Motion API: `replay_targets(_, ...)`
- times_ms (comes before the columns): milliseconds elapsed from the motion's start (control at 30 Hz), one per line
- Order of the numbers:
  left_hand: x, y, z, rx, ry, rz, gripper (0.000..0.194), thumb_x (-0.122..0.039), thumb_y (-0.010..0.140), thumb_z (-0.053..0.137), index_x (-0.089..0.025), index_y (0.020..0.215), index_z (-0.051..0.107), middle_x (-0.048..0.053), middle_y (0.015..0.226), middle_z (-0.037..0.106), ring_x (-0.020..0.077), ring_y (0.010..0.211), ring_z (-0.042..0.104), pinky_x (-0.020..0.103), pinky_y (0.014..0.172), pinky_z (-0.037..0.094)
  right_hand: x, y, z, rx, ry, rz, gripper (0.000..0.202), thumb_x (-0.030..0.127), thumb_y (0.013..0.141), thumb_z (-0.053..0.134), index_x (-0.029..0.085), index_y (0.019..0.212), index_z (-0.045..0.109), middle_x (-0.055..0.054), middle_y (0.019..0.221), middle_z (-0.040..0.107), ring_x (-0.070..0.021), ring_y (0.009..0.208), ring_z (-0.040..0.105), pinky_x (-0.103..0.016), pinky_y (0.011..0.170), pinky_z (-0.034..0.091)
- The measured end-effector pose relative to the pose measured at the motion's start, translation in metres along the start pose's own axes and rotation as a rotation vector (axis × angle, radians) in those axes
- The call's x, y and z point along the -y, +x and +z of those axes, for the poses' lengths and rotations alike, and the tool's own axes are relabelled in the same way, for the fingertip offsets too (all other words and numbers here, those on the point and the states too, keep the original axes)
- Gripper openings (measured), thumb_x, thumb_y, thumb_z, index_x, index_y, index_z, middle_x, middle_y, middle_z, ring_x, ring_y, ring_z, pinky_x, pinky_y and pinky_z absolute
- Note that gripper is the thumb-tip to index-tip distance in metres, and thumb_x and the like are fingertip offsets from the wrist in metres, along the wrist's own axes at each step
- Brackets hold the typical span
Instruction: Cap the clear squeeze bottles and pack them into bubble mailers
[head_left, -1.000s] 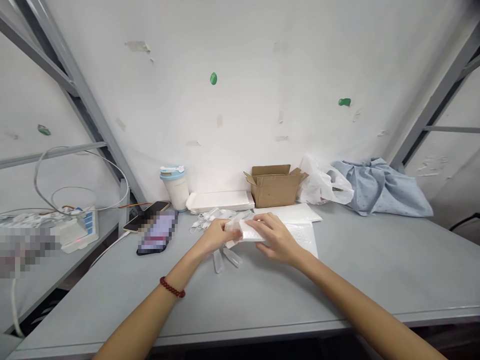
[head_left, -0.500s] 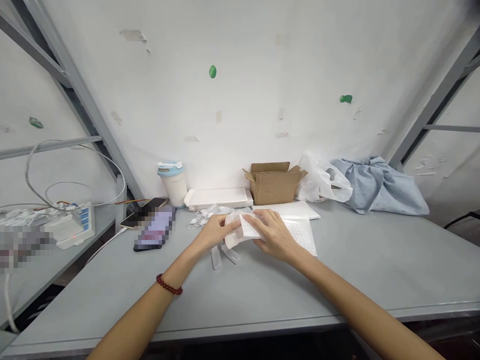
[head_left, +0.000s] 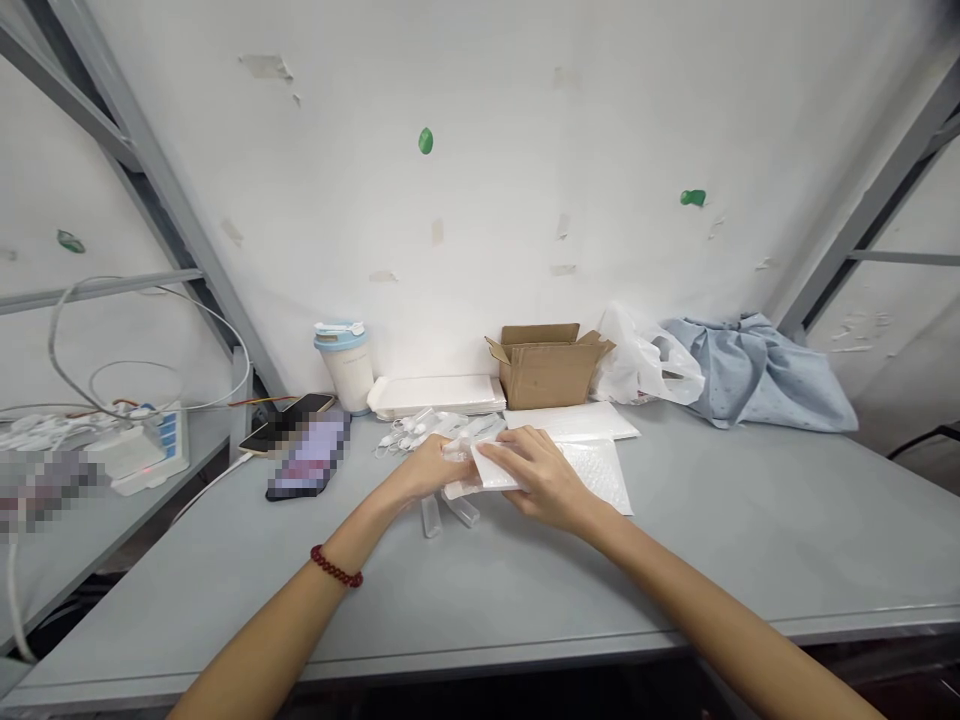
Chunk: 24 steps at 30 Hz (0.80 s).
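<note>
A small white bubble mailer [head_left: 491, 470] is held above the table between my two hands, its mouth turned to the left. My right hand [head_left: 551, 478] grips its right part, fingers over the top. At the mouth is my left hand [head_left: 431, 470], closed on the edge with its fingertips partly hidden by the mailer. Clear plastic shows at those fingers, but I cannot tell whether it is held. Just below lie two clear plastic tubes [head_left: 431, 517]. Behind the left hand is a pile of clear and white pieces with loops [head_left: 409, 430]. Another bubble mailer [head_left: 611, 475] lies flat beyond my right hand.
Along the wall stand a lidded cup [head_left: 349, 370], a stack of white mailers [head_left: 439, 395], an open cardboard box [head_left: 551, 375], a white plastic bag [head_left: 645, 365] and blue cloth [head_left: 761, 380]. Phones [head_left: 311, 455], cables and a power strip [head_left: 176, 445] are at left.
My left thumb has slid from the outside of the mailer's flap into its mouth, and the left hand has turned slightly. The right hand keeps its grip, shifted a little lower.
</note>
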<state>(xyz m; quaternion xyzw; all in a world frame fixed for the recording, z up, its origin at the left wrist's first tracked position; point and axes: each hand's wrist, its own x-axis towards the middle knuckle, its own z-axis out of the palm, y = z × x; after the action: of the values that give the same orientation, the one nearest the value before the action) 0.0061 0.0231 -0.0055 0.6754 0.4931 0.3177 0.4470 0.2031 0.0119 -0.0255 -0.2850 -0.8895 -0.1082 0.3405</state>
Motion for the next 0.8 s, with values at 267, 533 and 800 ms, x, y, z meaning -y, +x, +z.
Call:
replay_targets(267,-0.001,0.0,-0.004,0.071,-0.075,0.02,0.02,-0.034,0.066,0.061,-0.014,0.066,0.06,-0.001,0.06,0.055,0.0127,0.055,0.048,0.022,0.051,0.034,-0.003,0.0,-0.001,-0.011,0.026,0.001,0.048,0.012,0.073,0.051,0.019,0.12,0.048,-0.012,0.103,0.051,-0.0232,0.093,0.047,-0.037,0.077,0.04)
replay_targets(533,-0.001,0.002,0.012,-0.125,0.09,0.122,0.023,-0.025,0.064,0.055,-0.018,0.047,0.041,-0.006,0.046,0.038,0.0099,0.046,0.037,0.022,0.044,0.025,0.004,0.0,0.002,0.043,0.032,-0.019,0.046,0.013,0.075,0.051,0.019,0.12,0.047,-0.013,0.104,0.052,-0.0236,0.092,0.047,-0.037,0.075,0.041)
replay_targets(800,-0.021,-0.017,-0.016,0.202,0.273,0.066,0.025,-0.034,0.069,0.057,-0.016,0.085,0.061,0.0,0.07,0.061,0.0143,0.057,0.056,0.024,0.054,0.042,-0.027,-0.003,-0.005,-0.057,-0.03,0.157,0.051,0.013,0.073,0.053,0.02,0.122,0.045,-0.012,0.103,0.051,-0.0242,0.092,0.048,-0.038,0.077,0.042)
